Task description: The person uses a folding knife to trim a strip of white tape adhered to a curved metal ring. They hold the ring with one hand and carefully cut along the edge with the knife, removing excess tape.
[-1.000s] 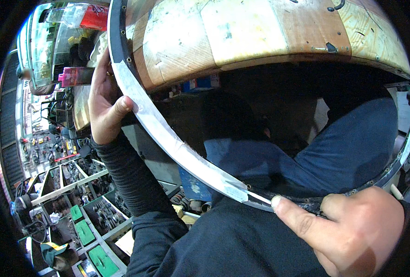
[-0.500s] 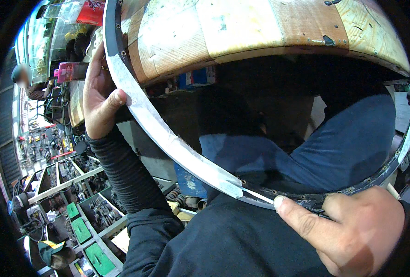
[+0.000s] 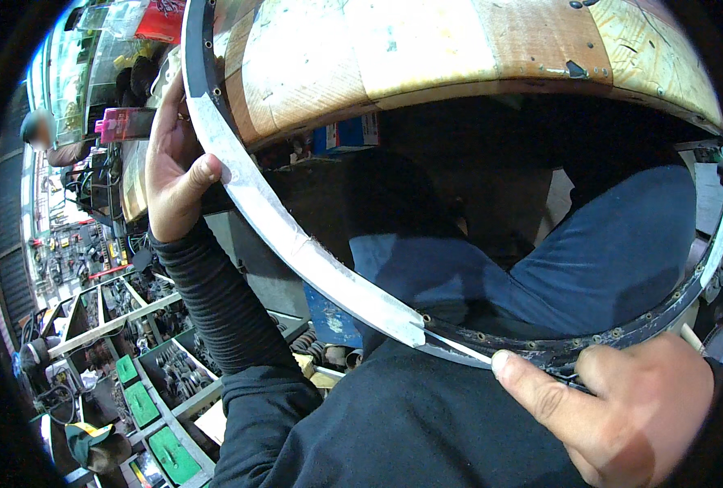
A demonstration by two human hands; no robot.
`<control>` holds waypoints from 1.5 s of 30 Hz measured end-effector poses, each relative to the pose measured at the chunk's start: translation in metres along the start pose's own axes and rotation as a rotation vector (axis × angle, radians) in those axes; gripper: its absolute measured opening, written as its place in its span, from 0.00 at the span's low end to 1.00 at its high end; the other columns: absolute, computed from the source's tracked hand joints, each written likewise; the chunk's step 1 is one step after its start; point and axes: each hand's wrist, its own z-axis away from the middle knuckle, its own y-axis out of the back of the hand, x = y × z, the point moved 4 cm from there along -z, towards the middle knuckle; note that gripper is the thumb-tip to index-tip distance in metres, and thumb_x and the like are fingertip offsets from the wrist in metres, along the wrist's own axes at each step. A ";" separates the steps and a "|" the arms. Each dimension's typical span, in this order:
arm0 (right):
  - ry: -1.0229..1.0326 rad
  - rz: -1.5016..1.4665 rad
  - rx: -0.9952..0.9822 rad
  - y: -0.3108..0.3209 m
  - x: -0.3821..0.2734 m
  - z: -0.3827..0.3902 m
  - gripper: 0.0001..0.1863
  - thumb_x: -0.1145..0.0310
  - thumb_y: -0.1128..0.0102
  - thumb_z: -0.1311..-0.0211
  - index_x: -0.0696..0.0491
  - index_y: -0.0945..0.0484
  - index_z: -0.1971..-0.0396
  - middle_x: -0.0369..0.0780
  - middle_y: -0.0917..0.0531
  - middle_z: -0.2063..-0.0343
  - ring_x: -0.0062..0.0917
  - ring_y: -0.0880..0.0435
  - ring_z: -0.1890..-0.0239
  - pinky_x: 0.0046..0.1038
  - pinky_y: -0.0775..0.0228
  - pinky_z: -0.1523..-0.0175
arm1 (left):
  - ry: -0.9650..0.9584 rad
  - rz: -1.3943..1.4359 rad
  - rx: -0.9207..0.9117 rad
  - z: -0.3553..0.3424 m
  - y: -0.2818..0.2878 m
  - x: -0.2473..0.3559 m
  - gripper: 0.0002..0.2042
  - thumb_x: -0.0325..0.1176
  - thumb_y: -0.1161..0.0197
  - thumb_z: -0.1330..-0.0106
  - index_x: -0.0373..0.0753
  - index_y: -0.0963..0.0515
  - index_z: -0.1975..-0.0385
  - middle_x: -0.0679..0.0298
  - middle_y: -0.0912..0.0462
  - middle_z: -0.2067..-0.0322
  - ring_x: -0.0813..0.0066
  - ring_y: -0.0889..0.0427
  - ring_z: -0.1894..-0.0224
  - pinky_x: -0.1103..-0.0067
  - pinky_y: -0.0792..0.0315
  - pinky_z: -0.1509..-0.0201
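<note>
A black bicycle wheel rim [image 3: 532, 337] with small holes along its inner face rests across my lap. White film [image 3: 321, 264] covers a long stretch of its side on the left. My left hand [image 3: 174, 179] grips the rim at the upper left, thumb on the white face and fingers behind it. From the lower end of the film a thin white strip [image 3: 459, 350] stretches out to my right hand [image 3: 613, 407]. Its thumb and forefinger are pinched on the strip's end near the rim, the tips partly hidden. Another pale patch [image 3: 715, 256] shows on the rim's far right.
A round wooden tabletop [image 3: 377, 57] of patched planks curves just beyond the rim. Under it is a blue box [image 3: 349, 134]. Left of me lie divided trays [image 3: 190, 407] of metal parts and a pink case [image 3: 125, 124]. Two people, one in a cap [image 3: 93, 439], are at the left.
My right hand has shifted slightly right, and the strip between it and the film looks a little longer. My left hand keeps its hold on the rim.
</note>
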 end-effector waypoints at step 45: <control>0.165 -0.883 0.547 -0.056 0.139 0.044 0.29 0.78 0.51 0.49 0.70 0.31 0.43 0.54 0.17 0.53 0.36 0.12 0.55 0.27 0.25 0.45 | -0.098 -0.395 -1.281 0.011 -0.144 0.098 0.07 0.35 0.36 0.39 0.42 0.21 0.65 0.64 0.20 0.66 0.60 0.20 0.61 0.65 0.30 0.57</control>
